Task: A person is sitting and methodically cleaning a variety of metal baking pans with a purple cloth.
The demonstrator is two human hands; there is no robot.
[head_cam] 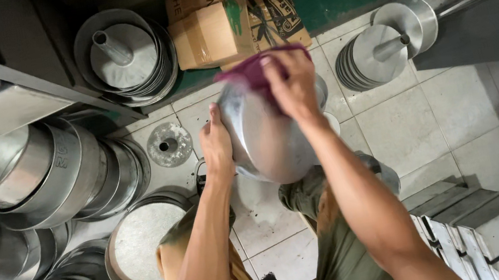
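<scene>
The left hand (pixel 216 144) clamps its grip on the rim of a pan (pixel 266 140) held above the knees. The right hand (pixel 292 85) presses a purple cloth (pixel 248 72), clamped in its grip, against the pan.

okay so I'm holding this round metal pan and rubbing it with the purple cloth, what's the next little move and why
Probably sweep the purple cloth down toward the pan's lower part. The right hand presses it only at the top rim of the round metal pan, while the left hand steadies the left edge, so the broad face below looks uncovered by the cloth.
</scene>
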